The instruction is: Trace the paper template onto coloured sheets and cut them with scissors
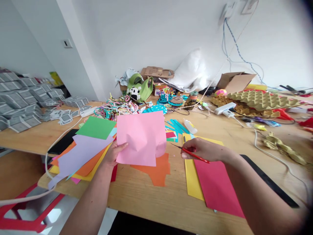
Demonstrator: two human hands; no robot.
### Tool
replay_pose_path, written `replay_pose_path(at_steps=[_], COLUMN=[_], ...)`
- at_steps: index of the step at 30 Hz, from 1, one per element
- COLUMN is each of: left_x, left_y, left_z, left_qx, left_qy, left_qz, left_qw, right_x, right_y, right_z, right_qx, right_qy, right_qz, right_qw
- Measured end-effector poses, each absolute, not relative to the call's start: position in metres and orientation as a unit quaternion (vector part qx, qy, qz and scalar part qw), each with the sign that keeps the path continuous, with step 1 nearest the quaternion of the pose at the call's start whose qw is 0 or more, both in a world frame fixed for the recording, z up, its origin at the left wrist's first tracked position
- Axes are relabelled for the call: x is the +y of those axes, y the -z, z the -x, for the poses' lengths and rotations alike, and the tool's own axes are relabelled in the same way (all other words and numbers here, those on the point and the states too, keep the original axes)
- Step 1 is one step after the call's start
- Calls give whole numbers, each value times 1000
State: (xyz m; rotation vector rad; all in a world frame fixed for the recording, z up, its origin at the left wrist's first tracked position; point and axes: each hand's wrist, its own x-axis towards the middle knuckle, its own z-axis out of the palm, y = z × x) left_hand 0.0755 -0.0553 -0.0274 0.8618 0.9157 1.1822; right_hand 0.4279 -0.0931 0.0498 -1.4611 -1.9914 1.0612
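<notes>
My left hand (116, 152) pinches the left edge of a pink sheet of paper (139, 133), thumb in front, held up above the table. At its lower right the sheet has a cut, with a rounded piece (160, 148) beside it; whether that piece is still joined I cannot tell. My right hand (200, 149) is closed on red-handled scissors (194, 154), their tips pointing left, apart from the pink paper. Orange paper (160, 169) with cut edges lies below the sheet. Red paper (217, 182) and yellow paper (192, 176) lie under my right hand and forearm.
Coloured papers (85, 156) are piled at left, partly over a black phone-like slab (63, 142). Blue strips (177, 125) and a glue bottle (190, 126) lie beyond the hands. Farther back are a green bag (139, 88), egg trays (261, 99) and a power strip (225, 108) with a trailing cable.
</notes>
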Motion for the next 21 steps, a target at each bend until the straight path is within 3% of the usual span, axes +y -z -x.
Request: replay_pose_path(at_steps=[3,5,21], left_x=[-56,-56,-57], left_y=[28,29,32], left_z=[-75,-76,-77], left_qx=[407,408,404], left_qy=[-492,-486,-461], left_qz=[-388,-388,-406], left_qw=[664,668,678], right_x=[-82,-77,-65], right_y=[-65,-74,-79], right_z=[-432,-431,-412], right_qx=[-818,-826,-832], right_qy=[-322,-304,-298], right_qz=[475,473,460], right_qw=[19,-25,-91])
